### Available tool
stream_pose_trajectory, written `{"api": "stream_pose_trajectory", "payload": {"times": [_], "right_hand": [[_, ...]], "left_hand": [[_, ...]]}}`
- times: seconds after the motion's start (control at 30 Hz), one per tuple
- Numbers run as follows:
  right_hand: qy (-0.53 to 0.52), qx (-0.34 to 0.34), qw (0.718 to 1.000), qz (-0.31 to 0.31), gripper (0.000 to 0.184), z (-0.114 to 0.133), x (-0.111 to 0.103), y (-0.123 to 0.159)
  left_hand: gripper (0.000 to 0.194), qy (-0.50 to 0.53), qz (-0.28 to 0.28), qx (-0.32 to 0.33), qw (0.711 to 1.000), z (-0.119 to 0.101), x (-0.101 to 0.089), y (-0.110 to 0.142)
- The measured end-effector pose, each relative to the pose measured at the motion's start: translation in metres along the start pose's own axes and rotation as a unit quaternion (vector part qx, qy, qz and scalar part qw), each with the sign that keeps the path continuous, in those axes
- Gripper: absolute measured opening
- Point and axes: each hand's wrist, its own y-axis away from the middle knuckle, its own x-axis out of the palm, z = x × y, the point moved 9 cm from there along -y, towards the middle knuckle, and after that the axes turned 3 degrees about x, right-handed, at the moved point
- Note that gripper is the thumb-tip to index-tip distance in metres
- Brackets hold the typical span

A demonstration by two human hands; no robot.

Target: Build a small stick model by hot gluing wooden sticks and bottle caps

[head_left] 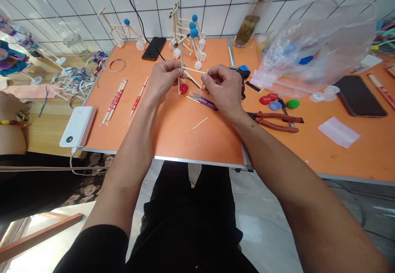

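Note:
A small frame of joined wooden sticks (194,78) is held between both hands, above the orange tabletop. My left hand (166,79) is closed in a pinch on its left side, by an upright stick. At the frame's right corner, the thumb and fingers of my right hand (222,87) are pinched together on the stick ends. A red round cap (183,89) shows just below the left fingertips. Thread snips (203,101) with blue handles lie under the frame, and a short loose stick (200,123) is nearer the table's front edge.
Stick models with blue balls (193,25) stand at the back. Red-handled pliers (277,121), bottle caps (292,104) and a phone (361,96) lie right, below a plastic bag (317,47). Wrapped chopsticks (115,102) and a white power bank (77,126) are left, near another person's arm (12,121).

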Motion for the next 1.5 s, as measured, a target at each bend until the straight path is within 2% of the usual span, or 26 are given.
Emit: {"api": "stream_pose_trajectory", "payload": {"times": [0.43,1.07,1.5], "right_hand": [[-0.005,0.027,1.0,0.001,0.029,-0.0023,0.0001,0.0005],[-0.017,0.015,1.0,-0.01,0.042,-0.004,0.0003,-0.0001],[-0.017,0.02,1.0,-0.013,0.036,0.0014,-0.0005,0.0012]], "left_hand": [[0.009,-0.003,-0.006,-0.003,1.0,0.0033,0.0003,-0.0017],[0.011,-0.015,-0.008,-0.002,1.0,0.003,0.0002,-0.0016],[0.008,-0.017,-0.004,-0.001,1.0,0.0009,0.0003,-0.0004]]}}
